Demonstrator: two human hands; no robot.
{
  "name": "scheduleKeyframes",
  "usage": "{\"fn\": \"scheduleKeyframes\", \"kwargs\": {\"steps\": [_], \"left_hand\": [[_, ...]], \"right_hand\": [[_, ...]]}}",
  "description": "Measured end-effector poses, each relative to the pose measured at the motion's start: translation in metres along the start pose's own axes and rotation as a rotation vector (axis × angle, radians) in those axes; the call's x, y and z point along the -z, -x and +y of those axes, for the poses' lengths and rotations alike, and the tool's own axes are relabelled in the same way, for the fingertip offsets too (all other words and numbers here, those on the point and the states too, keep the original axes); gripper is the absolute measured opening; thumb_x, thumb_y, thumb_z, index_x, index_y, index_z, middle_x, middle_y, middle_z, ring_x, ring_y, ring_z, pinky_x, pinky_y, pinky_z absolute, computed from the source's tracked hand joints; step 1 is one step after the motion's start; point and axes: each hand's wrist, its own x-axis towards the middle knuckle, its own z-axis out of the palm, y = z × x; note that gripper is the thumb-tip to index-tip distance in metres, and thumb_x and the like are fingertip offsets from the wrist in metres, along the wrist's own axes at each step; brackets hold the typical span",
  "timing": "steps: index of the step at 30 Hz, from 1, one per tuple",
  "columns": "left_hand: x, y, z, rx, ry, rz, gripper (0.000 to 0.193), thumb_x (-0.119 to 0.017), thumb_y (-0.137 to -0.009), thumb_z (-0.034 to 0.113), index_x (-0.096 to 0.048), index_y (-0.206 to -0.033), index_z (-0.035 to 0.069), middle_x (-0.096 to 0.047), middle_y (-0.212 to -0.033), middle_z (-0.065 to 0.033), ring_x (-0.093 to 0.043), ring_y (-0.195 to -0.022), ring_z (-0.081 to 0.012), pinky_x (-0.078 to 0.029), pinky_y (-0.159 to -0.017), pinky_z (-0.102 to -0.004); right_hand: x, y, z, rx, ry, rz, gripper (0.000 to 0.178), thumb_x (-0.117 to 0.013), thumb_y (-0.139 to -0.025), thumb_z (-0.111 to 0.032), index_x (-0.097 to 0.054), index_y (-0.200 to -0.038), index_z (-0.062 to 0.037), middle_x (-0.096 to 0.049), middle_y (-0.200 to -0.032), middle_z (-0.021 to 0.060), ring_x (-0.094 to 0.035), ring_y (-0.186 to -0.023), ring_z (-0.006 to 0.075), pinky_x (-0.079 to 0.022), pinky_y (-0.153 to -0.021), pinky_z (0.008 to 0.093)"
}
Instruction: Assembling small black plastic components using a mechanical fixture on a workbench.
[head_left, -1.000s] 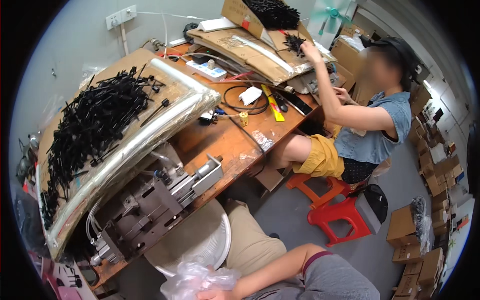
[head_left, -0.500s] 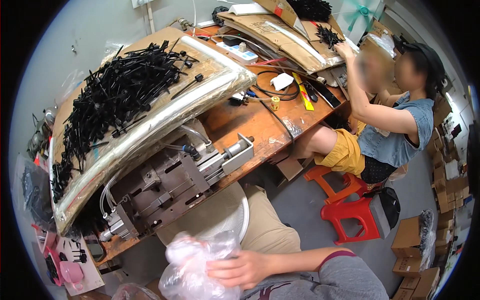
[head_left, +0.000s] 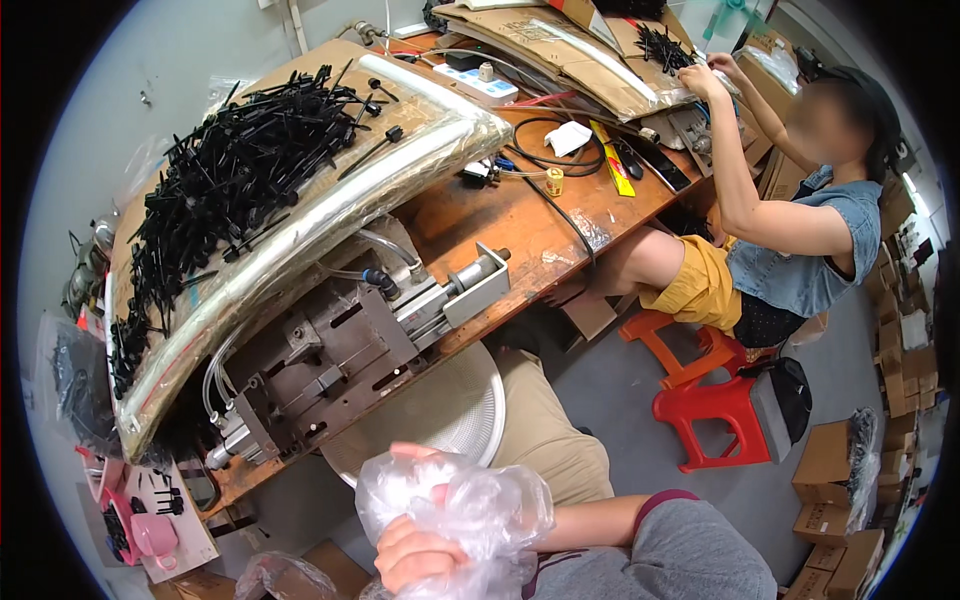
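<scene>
A crumpled clear plastic bag is bunched up in front of my body at the lower middle. My left hand is closed on its lower left side, with the fingers curled into the film. From the right, my right forearm passes behind the bag. Most of my right hand is covered by the plastic; some fingers show at the bag's upper edge and it appears to grip the film. Whether anything lies inside the bag, I cannot tell. Just beyond the bag stands a white perforated basket, beside my leg.
A metal clamping machine sits on the wooden bench. Above it, a wrapped cardboard slab bears a heap of black cable ties. At right, a co-worker sits by a red stool. Cardboard boxes stand at the far right.
The bag has shifted right and been turned over in my hands. My right hand has gone from its front to behind it, while my left hand now shows in front. The co-worker's arms have risen.
</scene>
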Motion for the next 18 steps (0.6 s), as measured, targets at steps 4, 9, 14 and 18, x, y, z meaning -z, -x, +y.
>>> {"fn": "scheduleKeyframes", "kwargs": {"steps": [4, 9, 14, 18], "left_hand": [[0.004, 0.001, 0.006, 0.004, -0.010, 0.009, 0.024, -0.068, -0.082, 0.020, -0.061, -0.099, 0.004, -0.062, -0.089, -0.0051, -0.056, -0.080, -0.0135, -0.047, -0.070, -0.0321], [0.006, 0.000, 0.008, 0.010, -0.033, -0.002, 0.022, -0.069, -0.082, 0.019, -0.062, -0.097, 0.004, -0.063, -0.087, -0.0045, -0.056, -0.078, -0.0129, -0.048, -0.069, -0.0317], [0.004, -0.004, 0.010, 0.009, -0.052, -0.031, 0.020, -0.069, -0.082, 0.018, -0.063, -0.096, 0.004, -0.063, -0.086, -0.0040, -0.057, -0.076, -0.0123, -0.048, -0.068, -0.0314], [0.000, -0.009, 0.017, 0.010, -0.080, -0.056, 0.019, -0.069, -0.082, 0.017, -0.064, -0.095, 0.004, -0.064, -0.084, -0.0035, -0.057, -0.075, -0.0118, -0.049, -0.067, -0.0311]], "right_hand": [[-0.013, -0.001, -0.010, 0.424, 0.289, 0.103, 0.029, -0.061, -0.090, -0.021, -0.052, -0.112, -0.0040, -0.053, -0.107, 0.0019, -0.054, -0.097, 0.0127, -0.043, -0.087, 0.0252], [-0.019, 0.005, -0.017, 1.011, 0.887, 0.108, 0.024, -0.065, -0.081, -0.015, -0.050, -0.093, -0.0029, -0.047, -0.092, 0.0063, -0.051, -0.086, 0.0195, -0.041, -0.080, 0.0252], [-0.024, 0.017, -0.007, 1.277, 1.169, -0.131, 0.026, -0.067, -0.070, -0.029, -0.056, -0.075, -0.0060, -0.054, -0.088, 0.0090, -0.055, -0.075, 0.0259, -0.044, -0.055, 0.0328], [-0.023, 0.023, 0.003, 1.360, 1.516, -0.337, 0.016, -0.061, -0.069, -0.026, -0.059, -0.075, -0.0110, -0.057, -0.086, 0.0015, -0.057, -0.074, 0.0188, -0.044, -0.053, 0.0302]]}}
